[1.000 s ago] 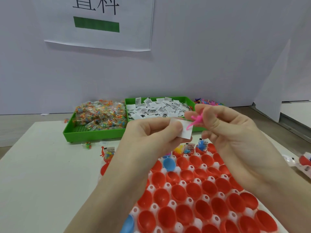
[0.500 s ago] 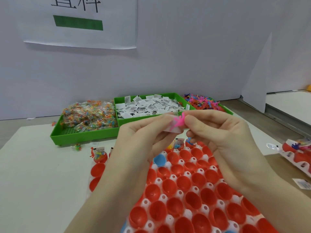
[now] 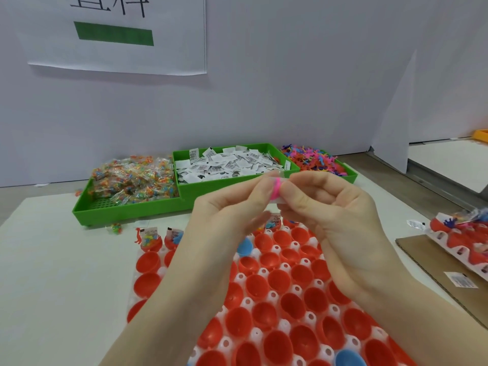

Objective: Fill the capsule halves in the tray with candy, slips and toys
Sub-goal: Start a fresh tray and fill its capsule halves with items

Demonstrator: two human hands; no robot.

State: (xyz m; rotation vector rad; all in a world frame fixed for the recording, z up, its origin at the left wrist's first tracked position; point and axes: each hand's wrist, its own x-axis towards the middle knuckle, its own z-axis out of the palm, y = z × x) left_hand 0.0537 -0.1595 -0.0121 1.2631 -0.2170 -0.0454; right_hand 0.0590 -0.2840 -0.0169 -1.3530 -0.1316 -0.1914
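Left hand: left hand (image 3: 227, 207), centre of the frame, raised above the tray; thumb and fingertips pinch a pink toy together with a white slip.
Right hand: right hand (image 3: 332, 204), just right of centre, fingertips meeting those of the left hand; fingers curled, pinching the same pink toy and slip.
Pink toy: pink toy (image 3: 276, 188), small, bent, squeezed between the fingertips of both hands; shape mostly hidden.
Slip: white slip (image 3: 277, 200), a corner showing below the toy, between the two hands.
Capsule tray: white tray (image 3: 248, 302), lower centre, holding rows of red capsule halves (image 3: 266, 285), open side up; most bare inside.
Blue halves: one blue capsule half (image 3: 245, 246) near the tray's upper part, partly behind the left hand; another at the bottom edge.
Filled halves: two filled halves (image 3: 151, 240) at the tray's upper left corner, holding candy and slips.
Candy bin: green bin (image 3: 126, 210), left of centre, piled with wrapped candy (image 3: 132, 178).
Slip bin: middle green compartment, heaped with printed slips (image 3: 227, 165).
Toy bin: right compartment, heaped with coloured toys (image 3: 311, 159).
Second tray: second tray (image 3: 464, 239) of filled halves, right edge, on cardboard (image 3: 433, 262).
Wall sheet: paper sign (image 3: 116, 33) with a green bar, upper left.
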